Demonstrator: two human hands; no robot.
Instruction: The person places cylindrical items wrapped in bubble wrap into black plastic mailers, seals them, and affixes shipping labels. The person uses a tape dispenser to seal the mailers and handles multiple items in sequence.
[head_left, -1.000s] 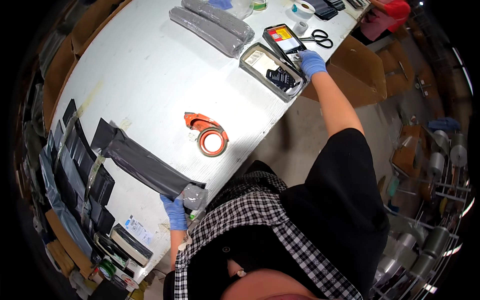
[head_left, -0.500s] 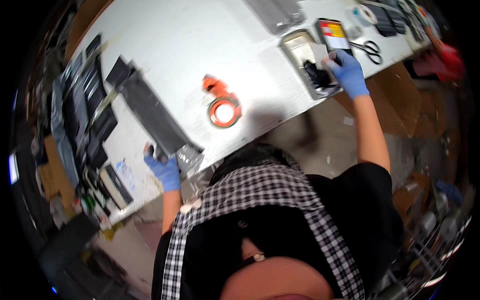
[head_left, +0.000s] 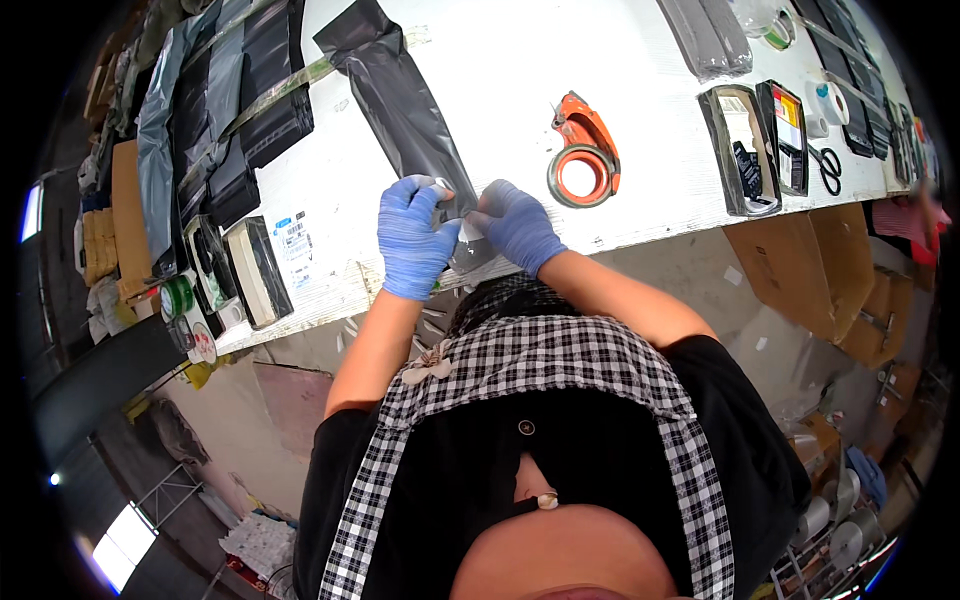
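Observation:
A long dark grey plastic bag lies slantwise on the white table, its clear end towards me at the front edge. Both my gloved hands meet over that near end. On its left side my left hand has its fingers bent, thumb towards the middle; what they grip is hidden. From the right, my right hand pinches a small white piece above the clear plastic; its kind is too small to tell. An orange tape dispenser rests to the right of my hands.
At right are two open boxes, one a black-edged tray with small black items, plus black scissors and a tape roll. Dark bags are piled at left beside a narrow box. A cardboard box stands below the table.
My right hand has left the open box at the right and come over to the bag's near end beside my left hand. My view has shifted, so the table things appear displaced.

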